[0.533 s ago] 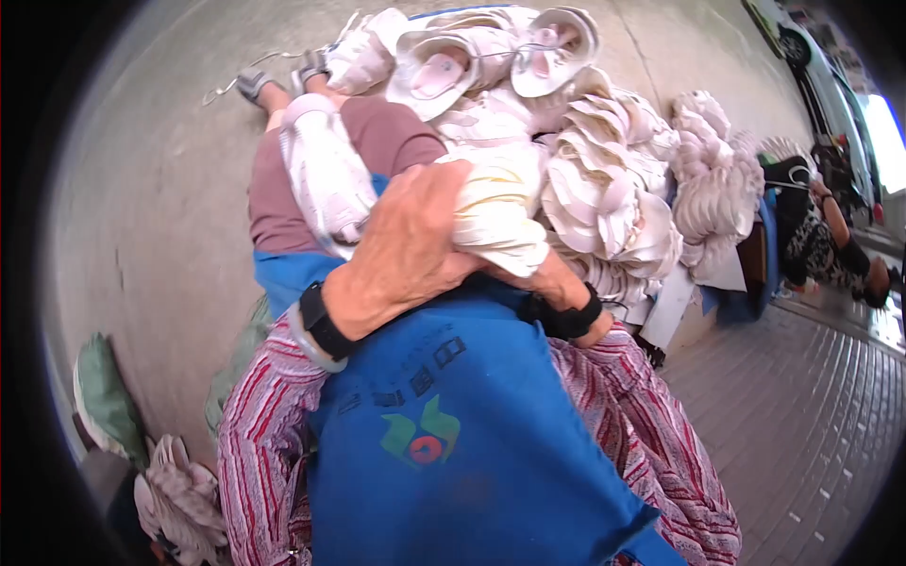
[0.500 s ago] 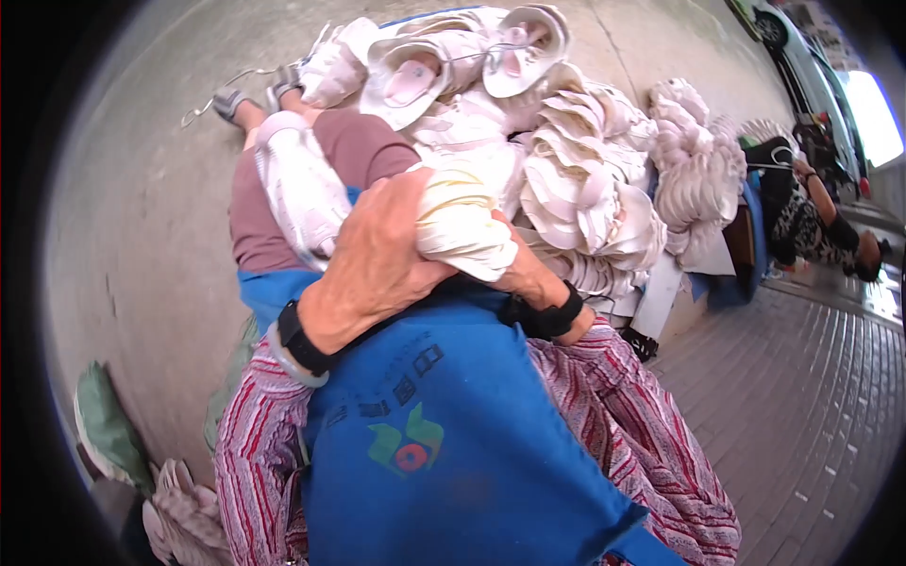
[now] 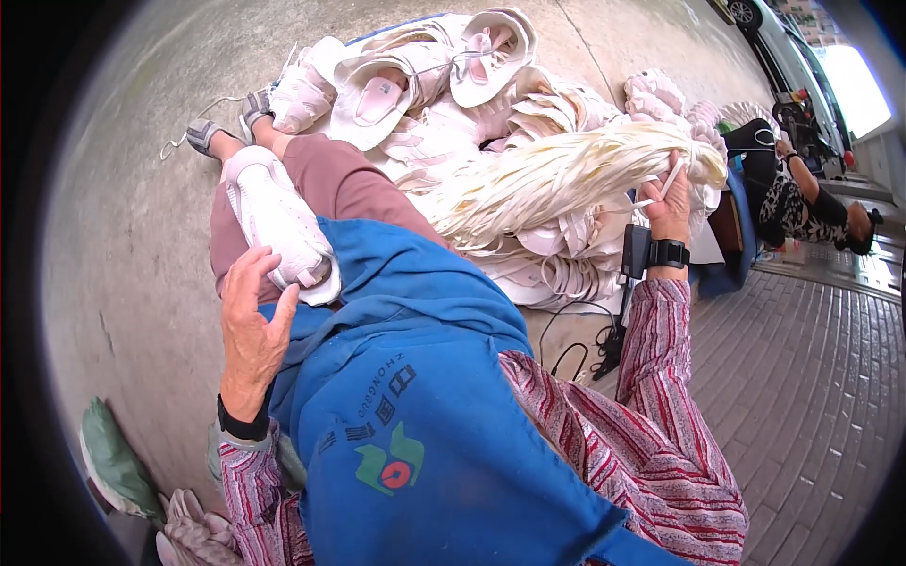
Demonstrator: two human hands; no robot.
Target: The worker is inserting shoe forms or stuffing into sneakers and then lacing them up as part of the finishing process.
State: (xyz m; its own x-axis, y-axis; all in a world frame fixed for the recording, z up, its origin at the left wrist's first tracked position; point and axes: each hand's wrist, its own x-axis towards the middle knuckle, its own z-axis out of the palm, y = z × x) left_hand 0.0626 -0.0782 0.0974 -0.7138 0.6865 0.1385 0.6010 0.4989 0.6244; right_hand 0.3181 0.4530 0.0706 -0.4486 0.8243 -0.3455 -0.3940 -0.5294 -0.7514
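Observation:
A long bundle of cream shoelaces (image 3: 566, 179) stretches over the pile of shoe parts. My right hand (image 3: 672, 203), out at arm's length to the right, grips it near its gathered end, with a loose lace by the fingers. A pale pink-white shoe (image 3: 278, 212) lies on my lap, on the mauve trousers and the edge of my blue apron (image 3: 425, 396). Just below the heel of that shoe, my left hand (image 3: 250, 325) is held with fingers apart and nothing in it.
White shoe uppers (image 3: 382, 94) are heaped ahead of me, some strung on cords. Black cables (image 3: 604, 349) lie beside the heap at the right. A green sack (image 3: 118, 462) is at the lower left. Another person (image 3: 802, 208) sits at the far right near a parked car (image 3: 812, 75).
My hands have moved apart. The right has gone out to the right with the laces, which now spread lengthwise over the heap; the left has let go and dropped back beside the shoe.

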